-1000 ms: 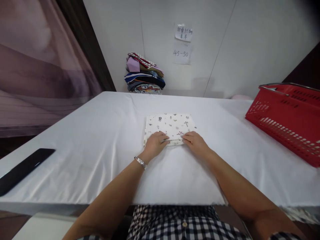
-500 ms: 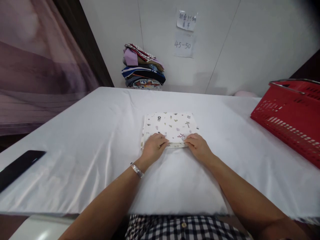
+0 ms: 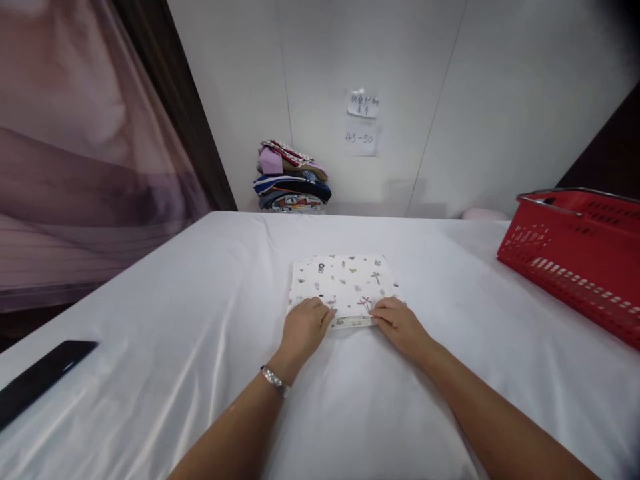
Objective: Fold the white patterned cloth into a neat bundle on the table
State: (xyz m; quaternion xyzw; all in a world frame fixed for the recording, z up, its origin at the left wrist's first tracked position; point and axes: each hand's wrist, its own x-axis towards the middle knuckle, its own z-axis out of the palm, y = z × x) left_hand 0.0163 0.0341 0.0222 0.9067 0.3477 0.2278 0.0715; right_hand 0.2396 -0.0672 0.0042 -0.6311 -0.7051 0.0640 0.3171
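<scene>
A folded white cloth (image 3: 345, 283) printed with small plants and animals lies flat in the middle of the white-covered table (image 3: 240, 280). At its near left corner, my left hand (image 3: 307, 325) pinches the folded edge between thumb and fingers; a silvery bracelet (image 3: 275, 381) circles that wrist. My right hand (image 3: 400, 323) grips the same near edge farther right, its thumb and fingers closed on the fabric. Between the two hands the stacked layers of the cloth show along the front.
A red plastic basket (image 3: 575, 247) with a metal handle stands at the right. Against the wall at the back rises a pile of folded fabrics (image 3: 293, 180). A black flat object (image 3: 43, 380) lies at the left edge, near a pinkish curtain (image 3: 75, 153).
The view has tilted upward, so everything sits lower in the picture. Both hands stay at the cloth's near edge, and the gap showing its layers looks slightly wider.
</scene>
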